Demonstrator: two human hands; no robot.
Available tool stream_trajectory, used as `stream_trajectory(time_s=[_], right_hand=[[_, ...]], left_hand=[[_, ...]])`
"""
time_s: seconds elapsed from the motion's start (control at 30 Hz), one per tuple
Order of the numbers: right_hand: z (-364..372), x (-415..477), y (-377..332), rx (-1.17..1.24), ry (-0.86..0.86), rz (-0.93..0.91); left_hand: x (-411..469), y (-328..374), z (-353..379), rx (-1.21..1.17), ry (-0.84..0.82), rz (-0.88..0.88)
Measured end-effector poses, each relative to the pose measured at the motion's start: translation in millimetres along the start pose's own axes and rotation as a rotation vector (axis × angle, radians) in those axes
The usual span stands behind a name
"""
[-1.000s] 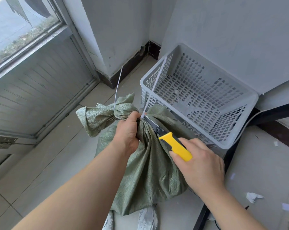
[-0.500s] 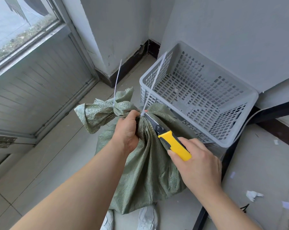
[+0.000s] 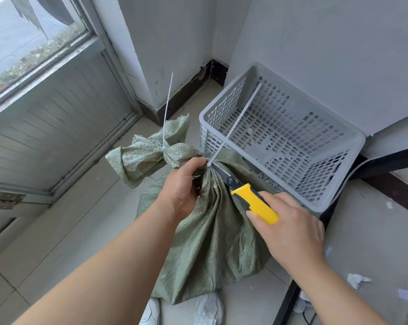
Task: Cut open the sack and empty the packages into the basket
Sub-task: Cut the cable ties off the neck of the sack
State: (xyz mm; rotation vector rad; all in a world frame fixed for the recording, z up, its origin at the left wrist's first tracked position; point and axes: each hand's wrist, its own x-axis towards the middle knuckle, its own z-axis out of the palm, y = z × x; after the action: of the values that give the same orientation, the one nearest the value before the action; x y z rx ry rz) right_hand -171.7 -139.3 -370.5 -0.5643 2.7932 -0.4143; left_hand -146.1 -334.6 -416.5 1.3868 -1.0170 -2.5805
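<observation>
Left hand clenched around the gathered neck of the green sack; right hand gripping the yellow-handled cutter, blade tip at the white zip tie just beyond the left fingers. Cut away from those fingers, keeping the neck taut. Basket stands just beyond the right hand.

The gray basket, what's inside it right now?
The gray basket looks empty: only its holey bottom and walls show. No packages are in it yet. The green sack leans against its near side and hides the lower near wall. The sack is tied shut, hiding its contents.
</observation>
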Motion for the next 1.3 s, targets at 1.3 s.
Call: stream_trajectory(time_s=[1.3], right_hand=[[-67, 40, -6, 0.010, 0.057, 0.150]], left_hand=[[-15, 31, 3, 0.229, 0.105, 0.034]])
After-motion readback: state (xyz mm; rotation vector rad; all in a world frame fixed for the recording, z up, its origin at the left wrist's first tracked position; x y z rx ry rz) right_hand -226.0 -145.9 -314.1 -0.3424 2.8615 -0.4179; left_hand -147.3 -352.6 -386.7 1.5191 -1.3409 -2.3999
